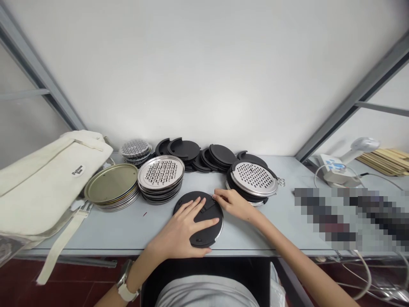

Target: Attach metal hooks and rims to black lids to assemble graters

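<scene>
A round black plastic disc (209, 228) lies flat on the grey table (128, 226) near its front edge. My left hand (183, 230) rests on top of the disc with fingers spread flat, pressing it down. My right hand (234, 204) touches the disc's upper right rim, fingers curled in a pinch at a small tab there. What the fingertips grip is too small to name. A watch sits on my left wrist.
Behind the disc stand stacks of perforated metal grater discs (161, 172) (254, 178), a stack of plain metal plates (111, 183), and several black discs (220, 154). A cream cloth bag (47, 179) lies at left. A white device (340, 168) and cables sit at right.
</scene>
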The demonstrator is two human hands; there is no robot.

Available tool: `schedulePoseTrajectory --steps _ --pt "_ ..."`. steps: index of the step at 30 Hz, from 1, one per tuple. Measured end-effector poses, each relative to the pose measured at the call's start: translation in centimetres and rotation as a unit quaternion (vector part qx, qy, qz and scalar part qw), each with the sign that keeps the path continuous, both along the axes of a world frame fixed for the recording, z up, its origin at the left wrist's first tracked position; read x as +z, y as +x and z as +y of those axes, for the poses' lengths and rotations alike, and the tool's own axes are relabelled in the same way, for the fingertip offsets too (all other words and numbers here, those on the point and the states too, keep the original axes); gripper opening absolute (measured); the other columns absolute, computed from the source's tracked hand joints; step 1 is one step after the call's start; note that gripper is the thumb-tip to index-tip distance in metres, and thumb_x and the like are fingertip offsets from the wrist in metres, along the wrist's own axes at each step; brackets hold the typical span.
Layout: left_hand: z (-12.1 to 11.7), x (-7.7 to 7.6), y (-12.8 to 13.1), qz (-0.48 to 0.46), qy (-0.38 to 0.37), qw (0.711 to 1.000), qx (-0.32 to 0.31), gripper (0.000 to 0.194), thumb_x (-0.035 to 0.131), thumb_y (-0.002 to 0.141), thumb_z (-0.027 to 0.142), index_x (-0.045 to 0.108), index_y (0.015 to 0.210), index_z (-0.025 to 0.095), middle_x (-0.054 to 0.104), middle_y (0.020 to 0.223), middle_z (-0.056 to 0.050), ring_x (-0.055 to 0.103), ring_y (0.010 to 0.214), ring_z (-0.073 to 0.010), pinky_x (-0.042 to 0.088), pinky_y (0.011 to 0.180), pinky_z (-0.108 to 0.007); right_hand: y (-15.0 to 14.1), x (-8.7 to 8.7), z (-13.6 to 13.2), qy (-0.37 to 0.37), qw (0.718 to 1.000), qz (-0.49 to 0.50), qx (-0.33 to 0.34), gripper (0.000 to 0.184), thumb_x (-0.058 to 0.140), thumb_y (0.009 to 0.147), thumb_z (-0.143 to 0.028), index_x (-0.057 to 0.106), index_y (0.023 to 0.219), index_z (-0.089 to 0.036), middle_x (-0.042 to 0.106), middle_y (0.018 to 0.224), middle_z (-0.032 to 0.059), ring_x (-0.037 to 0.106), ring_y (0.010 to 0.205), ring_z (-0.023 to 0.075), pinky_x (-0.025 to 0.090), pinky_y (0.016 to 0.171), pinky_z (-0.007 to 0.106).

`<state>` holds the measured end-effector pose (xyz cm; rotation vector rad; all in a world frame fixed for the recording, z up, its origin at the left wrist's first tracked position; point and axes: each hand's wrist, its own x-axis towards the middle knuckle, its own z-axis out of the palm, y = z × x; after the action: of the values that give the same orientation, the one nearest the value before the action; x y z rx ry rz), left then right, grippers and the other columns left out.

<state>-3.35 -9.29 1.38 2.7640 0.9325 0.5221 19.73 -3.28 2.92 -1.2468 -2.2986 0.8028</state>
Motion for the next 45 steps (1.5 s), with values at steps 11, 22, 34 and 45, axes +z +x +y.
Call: schedulePoseTrajectory --steps 11,22,34,45 --pt "-0.1 0.1 0.1 -0.003 0.000 1.000 0.008 0.075 0.075 0.071 0.044 0.046 0.139 0.035 0.017 0.158 -0.005 0.026 0.141 -0.0359 0.027 0.113 -0.052 -0.3 -0.7 0.1 0.011 0.999 -0.029 -0.009 0.038 0.036 0.099 -0.032 0.044 0.064 -0.020 0.040 0.054 -0.0051 0.041 0.051 0.0112 0.030 0.055 0.026" --pt "-0.2 0.1 0.2 -0.007 -0.002 1.000 0.018 0.071 0.074 0.071 0.045 0.048 0.137 0.037 0.018 0.158 -0.003 0.028 0.141 -0.0345 0.027 0.114 -0.050 -0.1 -1.2 -0.2 0.012 1.000 -0.016 -0.013 0.037 0.035 0.099 -0.032 0.040 0.064 -0.021 0.038 0.054 -0.0058 0.039 0.051 0.0113 0.029 0.055 0.026" --pt "-0.2 0.0 0.2 -0.018 0.000 1.000 0.017 0.068 0.072 0.073 0.047 0.048 0.137 0.037 0.019 0.158 -0.004 0.028 0.141 -0.0334 0.027 0.114 -0.049 -0.2 -1.3 -0.5 0.023 0.999 -0.040 -0.020 0.033 0.034 0.099 -0.027 0.037 0.067 -0.022 0.037 0.054 -0.0061 0.037 0.050 0.0114 0.028 0.056 0.026" --pt "-0.2 -0.3 0.1 -0.030 -0.001 0.999 0.021 0.066 0.070 0.074 0.050 0.049 0.136 0.039 0.021 0.158 -0.004 0.028 0.141 -0.0315 0.027 0.114 -0.049 -0.3 -1.6 -0.7 0.021 0.997 -0.058 -0.036 0.033 0.033 0.099 -0.027 0.038 0.067 -0.022 0.038 0.053 -0.0060 0.036 0.048 0.0112 0.027 0.053 0.025"
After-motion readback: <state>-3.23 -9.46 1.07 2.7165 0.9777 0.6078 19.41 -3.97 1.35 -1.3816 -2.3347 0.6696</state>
